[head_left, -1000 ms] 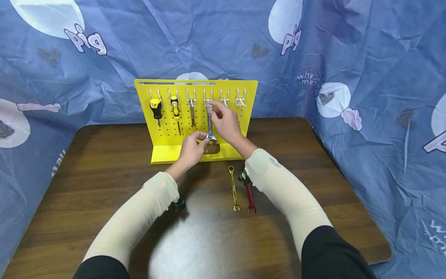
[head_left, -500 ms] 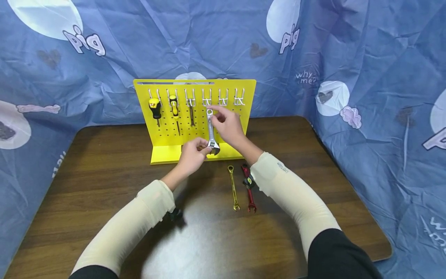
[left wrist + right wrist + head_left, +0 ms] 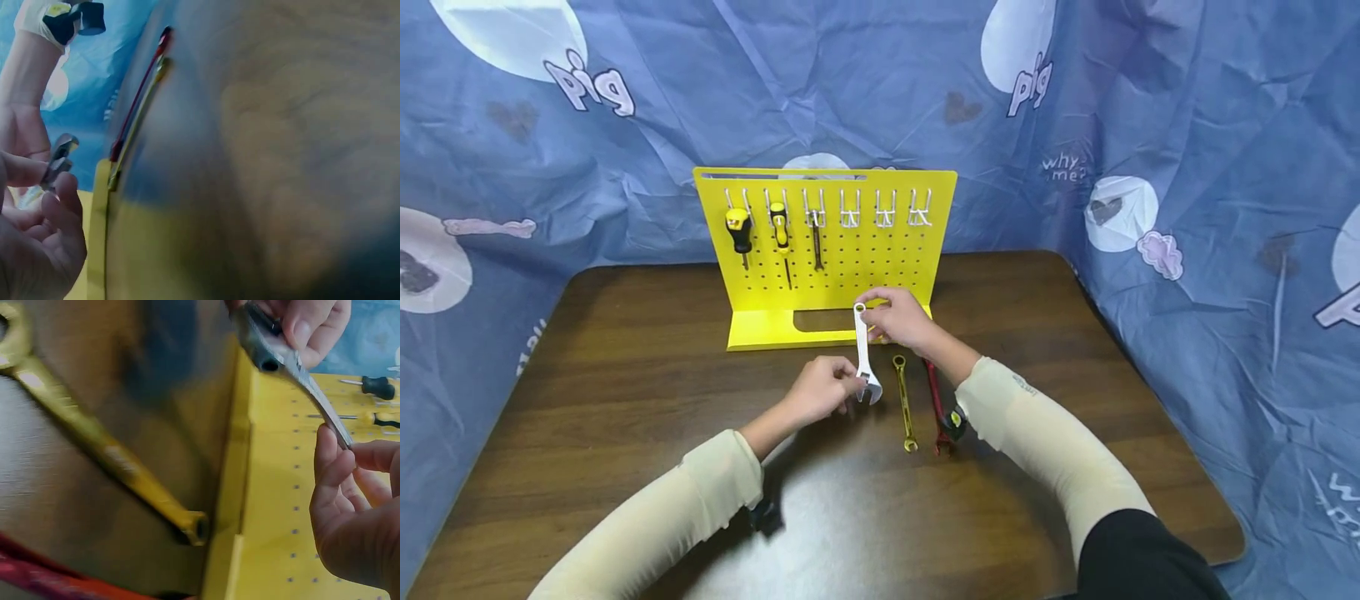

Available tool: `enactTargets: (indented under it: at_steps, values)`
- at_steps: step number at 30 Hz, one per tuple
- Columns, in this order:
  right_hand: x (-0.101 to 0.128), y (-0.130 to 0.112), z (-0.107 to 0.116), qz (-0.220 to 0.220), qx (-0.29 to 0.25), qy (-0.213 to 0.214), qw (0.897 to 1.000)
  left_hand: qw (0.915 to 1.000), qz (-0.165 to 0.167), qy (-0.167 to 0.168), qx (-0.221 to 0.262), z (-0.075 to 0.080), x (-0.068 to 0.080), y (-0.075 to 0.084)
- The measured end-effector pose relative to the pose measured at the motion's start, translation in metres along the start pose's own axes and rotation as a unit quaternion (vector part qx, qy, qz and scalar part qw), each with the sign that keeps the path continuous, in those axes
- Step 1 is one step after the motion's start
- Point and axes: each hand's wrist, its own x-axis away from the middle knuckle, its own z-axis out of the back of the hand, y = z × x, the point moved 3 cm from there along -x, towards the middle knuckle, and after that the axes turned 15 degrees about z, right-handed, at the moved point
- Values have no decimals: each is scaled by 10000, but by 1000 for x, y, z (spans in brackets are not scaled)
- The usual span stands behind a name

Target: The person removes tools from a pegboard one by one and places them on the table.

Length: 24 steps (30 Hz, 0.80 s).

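A silver adjustable wrench (image 3: 862, 346) is held between both hands, in front of the yellow pegboard's base and above the table. Its jaw end points down toward me. My left hand (image 3: 822, 390) pinches it near the jaw, which shows in the left wrist view as a metal head (image 3: 62, 153) between thumb and fingers. My right hand (image 3: 901, 321) pinches the handle's far end by its hole; in the right wrist view that hand (image 3: 362, 506) has thumb and fingertips on the handle (image 3: 322, 403).
The yellow pegboard (image 3: 887, 258) bears two screwdrivers (image 3: 739, 229) and a dark wrench (image 3: 817, 242) on its left hooks; hooks (image 3: 885, 208) show at right. A gold wrench (image 3: 905, 404) and a red wrench (image 3: 936, 392), partly behind my right wrist, lie on the brown table (image 3: 625, 375).
Both hands have brought the adjustable wrench away from the pegboard hooks, down and toward me. It now stands lower, in front of the board's base. The other tools stay in place.
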Motion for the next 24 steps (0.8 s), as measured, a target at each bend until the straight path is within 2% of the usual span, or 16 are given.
enactTargets:
  at_steps: [7, 11, 15, 20, 24]
  values:
    - [16, 29, -8, -425, -16, -402, 9983, 9979, 300, -308, -478, -16, 7, -16]
    - [22, 40, -12, -574, 18, -520, 9970, 9958, 316, -255, -819, -22, 10, -20]
    - [26, 47, -16, -597, 135, -467, 9970, 9942, 271, -111, -1030, -23, 11, -21]
    - [28, 52, -19, -535, 743, -525, 9944, 9934, 248, -49, -1123, -25, 11, -22]
    - [27, 49, -20, -236, 1796, -840, 9799, 9934, 251, 62, -1121, -26, 11, -24]
